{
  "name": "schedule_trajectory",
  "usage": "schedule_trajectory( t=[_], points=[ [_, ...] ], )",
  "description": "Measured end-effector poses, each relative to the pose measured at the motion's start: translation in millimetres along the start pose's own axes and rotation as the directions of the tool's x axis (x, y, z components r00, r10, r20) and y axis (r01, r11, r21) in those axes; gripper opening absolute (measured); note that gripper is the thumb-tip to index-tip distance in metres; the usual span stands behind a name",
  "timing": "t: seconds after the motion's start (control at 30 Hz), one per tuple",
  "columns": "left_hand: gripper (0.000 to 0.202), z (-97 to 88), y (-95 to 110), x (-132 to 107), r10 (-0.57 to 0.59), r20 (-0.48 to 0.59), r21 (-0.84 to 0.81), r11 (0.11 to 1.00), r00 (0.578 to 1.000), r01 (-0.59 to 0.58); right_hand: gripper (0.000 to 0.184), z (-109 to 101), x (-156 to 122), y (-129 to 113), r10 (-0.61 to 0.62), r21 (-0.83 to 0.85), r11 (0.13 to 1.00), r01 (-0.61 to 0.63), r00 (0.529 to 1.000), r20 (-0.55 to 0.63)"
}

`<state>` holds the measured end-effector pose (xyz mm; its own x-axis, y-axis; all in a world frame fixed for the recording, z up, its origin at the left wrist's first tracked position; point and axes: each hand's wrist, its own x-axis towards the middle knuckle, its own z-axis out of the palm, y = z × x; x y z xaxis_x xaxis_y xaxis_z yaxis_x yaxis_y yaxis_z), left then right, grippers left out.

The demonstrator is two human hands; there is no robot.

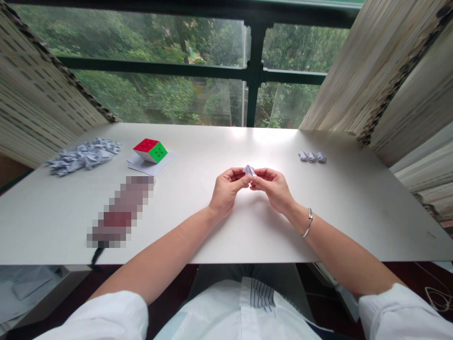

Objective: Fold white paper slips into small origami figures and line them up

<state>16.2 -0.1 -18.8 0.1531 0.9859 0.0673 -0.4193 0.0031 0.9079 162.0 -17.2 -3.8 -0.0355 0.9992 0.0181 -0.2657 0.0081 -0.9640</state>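
Note:
A small folded piece of white paper (248, 170) is held up between my two hands, a little above the table. My left hand (228, 188) pinches its left side with thumb and fingers. From the other side, my right hand (274, 188) grips it the same way, and the thumbs nearly meet at its lower edge. The paper comes to a point at the top; its lower part is hidden by my fingertips. Ahead and to the right, a short row of folded paper pieces (312, 157) lies on the white table (198, 236).
At the far left is a heap of folded paper pieces (85, 156). Beside it a puzzle cube (151, 150) rests on white paper sheets (143, 166). A blurred-out long object (122, 212) with a dark strap lies nearer. Curtains (336, 71) and a window stand behind the table.

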Motion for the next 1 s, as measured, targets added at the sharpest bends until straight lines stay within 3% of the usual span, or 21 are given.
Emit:
schedule_trajectory(
  t=[0.33, 0.5, 0.63, 0.8, 1.0],
  points=[
    [0.036, 1.2, 2, 0, -0.085, -0.061, -0.037, 0.996, 0.994, 0.083, 0.041, 1, -1, 1, 0.011, 0.005, 1.000, -0.011, 1.000, 0.010],
    [0.039, -3.7, 3, 4, -0.165, -0.025, -0.073, 0.984, 0.986, 0.163, 0.043, -3, 2, 1, 0.035, -0.037, 0.999, -0.035, 0.999, 0.018],
    [0.040, -6.7, 4, 7, -0.190, -0.044, -0.090, 0.978, 0.981, 0.186, 0.044, -10, 7, 9, -0.090, -0.171, 0.981, 0.087, 0.996, -0.012],
    [0.042, -6.7, 6, 6, -0.247, -0.009, -0.099, 0.964, 0.969, 0.245, 0.028, -18, 10, 18, -0.272, -0.490, 0.835, 0.249, 0.962, 0.024],
    [0.024, -7.5, 8, 7, -0.298, 0.037, -0.165, 0.940, 0.954, 0.300, 0.020, -16, 8, 15, -0.355, -0.607, 0.741, 0.287, 0.935, 0.009]
  ],
)
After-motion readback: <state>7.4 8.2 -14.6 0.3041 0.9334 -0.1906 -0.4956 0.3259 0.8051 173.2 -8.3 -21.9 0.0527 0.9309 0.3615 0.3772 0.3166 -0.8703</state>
